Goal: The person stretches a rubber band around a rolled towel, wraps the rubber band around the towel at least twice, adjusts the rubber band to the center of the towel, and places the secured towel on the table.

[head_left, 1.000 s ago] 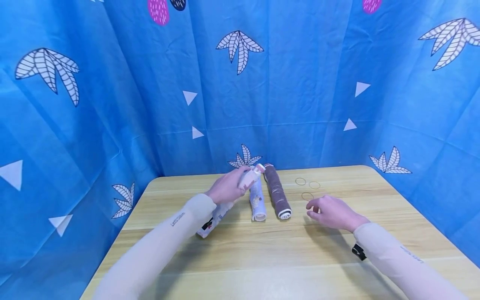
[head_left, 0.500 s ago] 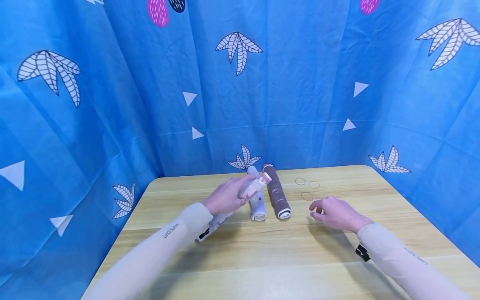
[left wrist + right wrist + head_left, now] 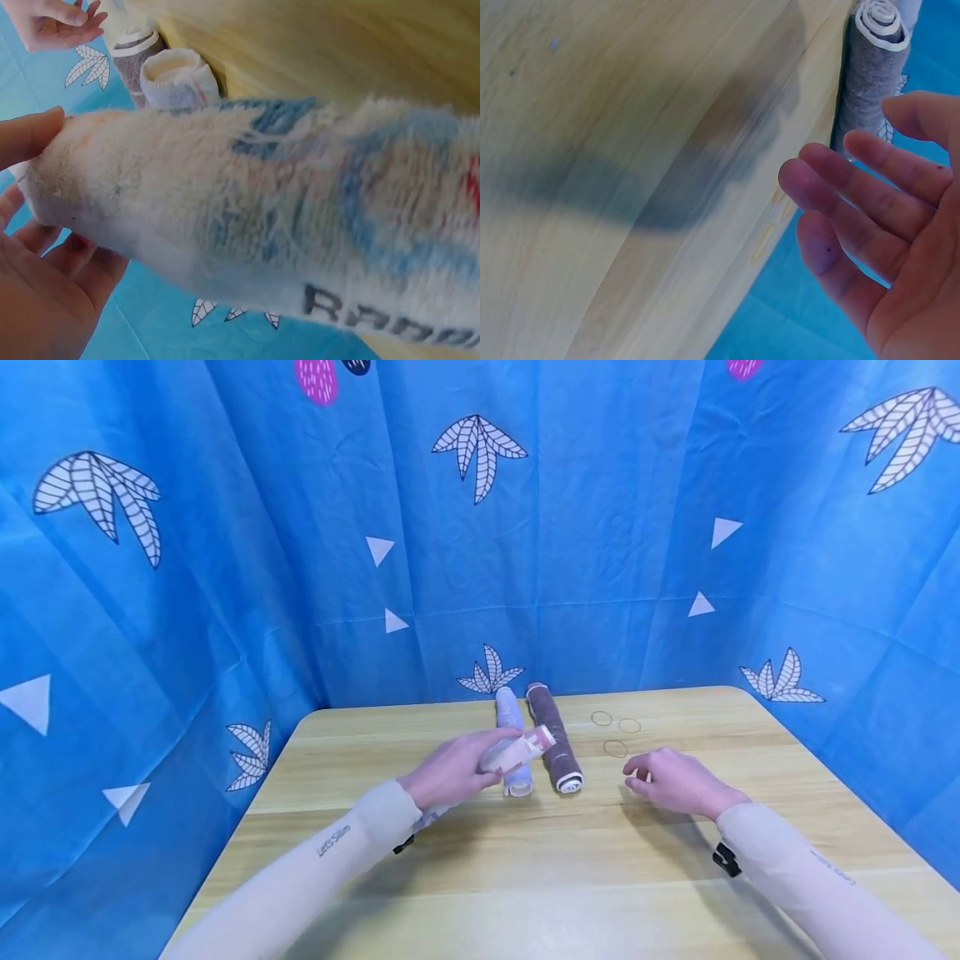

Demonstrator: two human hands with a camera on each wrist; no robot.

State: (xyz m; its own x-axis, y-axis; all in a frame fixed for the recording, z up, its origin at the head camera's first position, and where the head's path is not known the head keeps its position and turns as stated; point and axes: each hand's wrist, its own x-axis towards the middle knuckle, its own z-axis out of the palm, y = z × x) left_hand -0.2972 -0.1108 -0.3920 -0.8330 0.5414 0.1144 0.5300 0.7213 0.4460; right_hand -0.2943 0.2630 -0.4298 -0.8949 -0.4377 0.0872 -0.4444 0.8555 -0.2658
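Observation:
My left hand [image 3: 459, 767] grips a rolled towel [image 3: 247, 195], pale and fuzzy with blue patterning and dark lettering, the thumb on one side and fingers on the other. In the head view its pinkish-white end [image 3: 542, 738] points up and right, overlapping two rolls on the table. Of these, one is a pale lavender rolled towel [image 3: 508, 708]; the other, to its right, is a dark brown rolled towel [image 3: 553, 727] with a white edge. My right hand [image 3: 678, 782] hovers over the table at the right, fingers loosely bent, holding nothing.
Three thin rubber bands [image 3: 615, 749] lie on the wooden table [image 3: 525, 885] beyond my right hand. A blue patterned curtain [image 3: 600, 527] hangs behind the table and along both sides.
My left hand has turned the rolled towel, its far end swinging right and toward me, from near the lavender roll to over the brown one. My right hand has shifted slightly right.

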